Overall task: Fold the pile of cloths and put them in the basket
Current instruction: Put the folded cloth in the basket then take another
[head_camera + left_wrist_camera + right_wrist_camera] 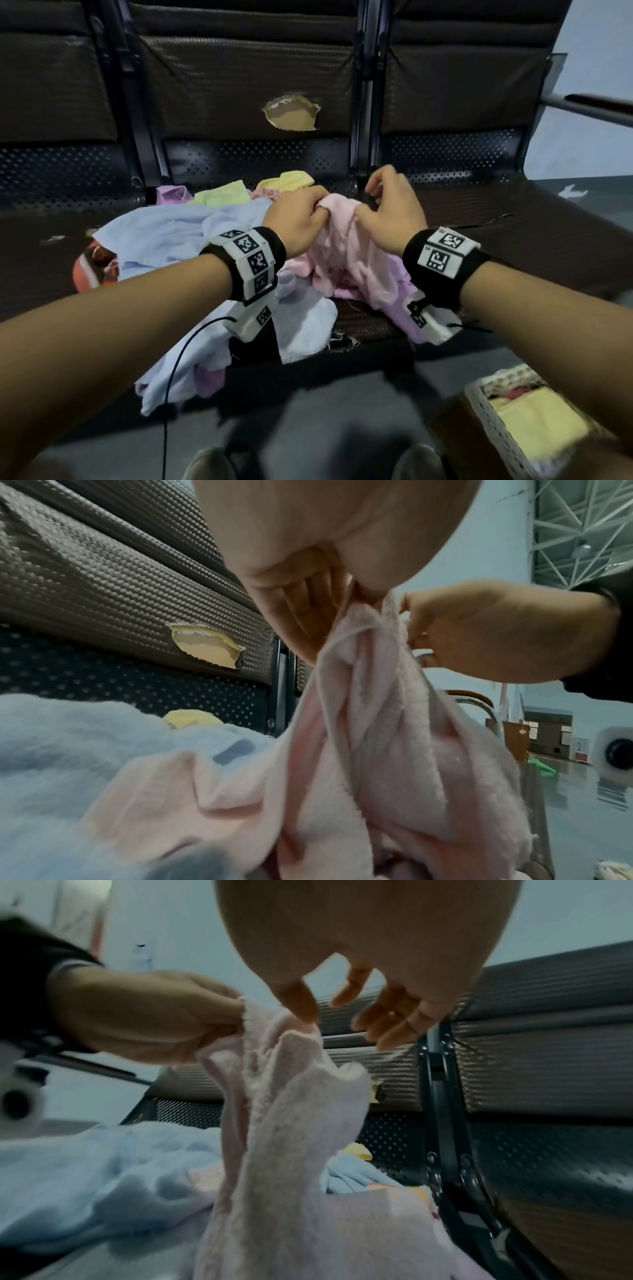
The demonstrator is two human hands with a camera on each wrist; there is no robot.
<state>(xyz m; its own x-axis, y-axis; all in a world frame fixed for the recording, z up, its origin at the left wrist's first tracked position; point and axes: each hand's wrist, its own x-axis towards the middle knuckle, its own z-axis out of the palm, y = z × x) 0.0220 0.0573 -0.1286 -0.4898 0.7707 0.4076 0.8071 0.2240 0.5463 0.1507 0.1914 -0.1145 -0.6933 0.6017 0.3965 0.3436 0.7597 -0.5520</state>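
A pink cloth (346, 246) is lifted above the pile of cloths on the bench seat. My left hand (308, 212) grips its top edge, fingers curled round the fabric (342, 607). My right hand (376, 200) is right beside it. In the right wrist view its thumb tip touches the top of the pink cloth (291, 1096), while its fingers (380, 1015) are loosely curled and apart from the cloth. The pile holds a light blue cloth (161, 236), yellow cloths (222, 197) and purple ones (173, 193). The white woven basket (479, 397) stands on the floor at lower right, with a folded yellow cloth (537, 421) inside.
The dark bench (479, 219) has a backrest with a torn hole (291, 113). A metal post (363, 102) separates the seats. Cloths hang over the seat's front edge (191, 370). My shoes (209, 462) are on the grey floor below. A cable (174, 359) hangs from the left wrist.
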